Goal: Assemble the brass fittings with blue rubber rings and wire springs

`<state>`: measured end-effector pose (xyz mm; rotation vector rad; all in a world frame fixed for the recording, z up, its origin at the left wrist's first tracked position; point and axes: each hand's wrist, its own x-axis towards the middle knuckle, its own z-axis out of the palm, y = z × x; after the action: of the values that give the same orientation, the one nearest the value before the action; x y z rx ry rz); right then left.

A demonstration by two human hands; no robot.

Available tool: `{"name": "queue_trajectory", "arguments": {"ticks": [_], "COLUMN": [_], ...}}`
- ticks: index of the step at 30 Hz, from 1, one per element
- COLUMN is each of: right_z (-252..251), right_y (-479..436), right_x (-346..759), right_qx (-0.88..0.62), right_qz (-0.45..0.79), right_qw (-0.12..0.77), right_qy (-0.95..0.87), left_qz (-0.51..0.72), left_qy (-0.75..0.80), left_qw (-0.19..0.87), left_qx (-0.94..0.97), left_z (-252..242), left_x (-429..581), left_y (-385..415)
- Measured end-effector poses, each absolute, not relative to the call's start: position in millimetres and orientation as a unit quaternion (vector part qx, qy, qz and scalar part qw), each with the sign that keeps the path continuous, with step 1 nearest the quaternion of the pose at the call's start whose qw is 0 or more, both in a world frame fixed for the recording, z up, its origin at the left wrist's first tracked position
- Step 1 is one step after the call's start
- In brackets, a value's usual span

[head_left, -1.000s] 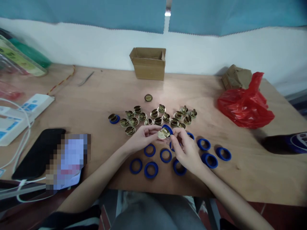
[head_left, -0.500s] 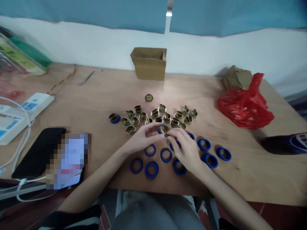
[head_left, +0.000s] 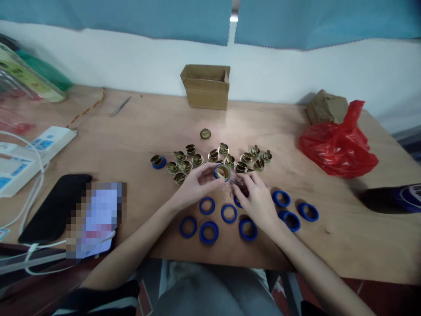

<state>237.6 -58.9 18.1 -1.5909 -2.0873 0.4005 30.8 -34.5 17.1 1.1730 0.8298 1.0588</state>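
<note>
My left hand (head_left: pixel 194 186) pinches a brass fitting with a blue ring around it (head_left: pixel 222 171), held just above the wooden table (head_left: pixel 138 140). My right hand (head_left: pixel 258 201) rests beside it, fingers curled near a small tangle of thin wire (head_left: pixel 234 188); what those fingers hold is unclear. Several bare brass fittings (head_left: pixel 213 156) lie in a cluster behind the hands. One assembled fitting with a blue ring (head_left: pixel 158 161) sits at the cluster's left end. Several loose blue rings (head_left: pixel 208 232) lie in front of and to the right of the hands.
A small open cardboard box (head_left: pixel 205 86) stands at the back. A red plastic bag (head_left: pixel 338 142) and crumpled brown paper (head_left: pixel 325 106) lie at the right. A black phone (head_left: pixel 52 210), white power strip (head_left: pixel 33 151) and cables occupy the left. Tweezers (head_left: pixel 120 106) lie far left.
Both hands moved slightly away from me toward the brass cluster. The blue ring now sits around the brass fitting in my left hand, and my right hand has come off it and lowered.
</note>
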Motion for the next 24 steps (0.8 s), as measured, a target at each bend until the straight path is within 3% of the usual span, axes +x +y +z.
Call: {"name": "queue_trajectory", "arguments": {"ticks": [8,24], "right_z": [11.3,12.9], "right_y": [-55.2,-55.6], "right_x": [237.5,236.8], "right_qx": [-0.582,-0.584], "right_qz": [0.079,0.087], "right_qw": [0.191,0.181], "right_qy": [-0.786,-0.786], "left_qz": [0.457,0.445], "left_qy": [0.367,0.383], "left_qw": [0.637,0.614], "left_qx": [0.501,0.528], "left_z": [17.3,19.3], "left_x": [33.3,33.5], "left_y": [-37.8,-38.8]}}
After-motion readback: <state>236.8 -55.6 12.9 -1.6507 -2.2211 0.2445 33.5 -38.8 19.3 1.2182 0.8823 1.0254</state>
